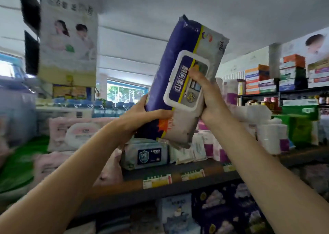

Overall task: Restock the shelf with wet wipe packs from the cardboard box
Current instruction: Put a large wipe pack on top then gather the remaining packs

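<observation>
A large purple and grey wet wipe pack (179, 59) with a white flip lid is held up on end, tilted, above the shelf (178, 185). My left hand (142, 117) grips its lower left corner. My right hand (207, 96) grips its right side, thumb lying on the lid. Just below the pack a pale blue wipe pack (145, 155) lies on the shelf. The cardboard box is out of view.
Pink wipe packs (74, 134) are stacked to the left on the shelf, small white and purple packs (203, 148) to the right. White rolls (270, 136) and green packages (300, 120) stand further right. Dark patterned packs (227, 209) fill the shelf below.
</observation>
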The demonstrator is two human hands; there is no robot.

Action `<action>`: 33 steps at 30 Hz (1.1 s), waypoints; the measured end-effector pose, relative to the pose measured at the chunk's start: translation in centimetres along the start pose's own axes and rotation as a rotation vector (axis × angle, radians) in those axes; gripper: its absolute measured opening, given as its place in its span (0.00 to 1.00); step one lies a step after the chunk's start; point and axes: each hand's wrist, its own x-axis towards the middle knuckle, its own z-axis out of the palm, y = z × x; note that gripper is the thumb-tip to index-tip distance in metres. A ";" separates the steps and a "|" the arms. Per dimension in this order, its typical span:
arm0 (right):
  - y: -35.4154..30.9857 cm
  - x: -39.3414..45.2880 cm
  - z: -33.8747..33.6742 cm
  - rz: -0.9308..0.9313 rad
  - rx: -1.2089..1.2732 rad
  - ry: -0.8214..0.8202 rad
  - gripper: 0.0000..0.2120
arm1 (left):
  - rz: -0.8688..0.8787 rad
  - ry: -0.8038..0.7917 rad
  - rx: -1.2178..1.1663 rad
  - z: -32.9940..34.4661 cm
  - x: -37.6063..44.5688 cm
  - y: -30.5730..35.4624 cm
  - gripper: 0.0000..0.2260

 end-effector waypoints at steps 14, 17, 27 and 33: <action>7.5 8.0 8.3 0.001 -0.115 -0.317 0.32 | 0.134 0.165 -0.103 -11.4 2.1 -0.4 0.30; 7.8 9.2 8.4 -0.074 -0.161 -0.290 0.24 | 0.107 0.120 -0.078 -12.2 3.5 -0.8 0.29; 9.2 13.4 5.3 -0.156 -0.381 -0.351 0.30 | 0.108 0.072 0.268 -14.6 7.6 0.4 0.37; 9.7 17.4 4.7 -0.247 -0.701 -0.544 0.40 | 0.303 0.380 -0.126 -18.1 9.5 1.2 0.45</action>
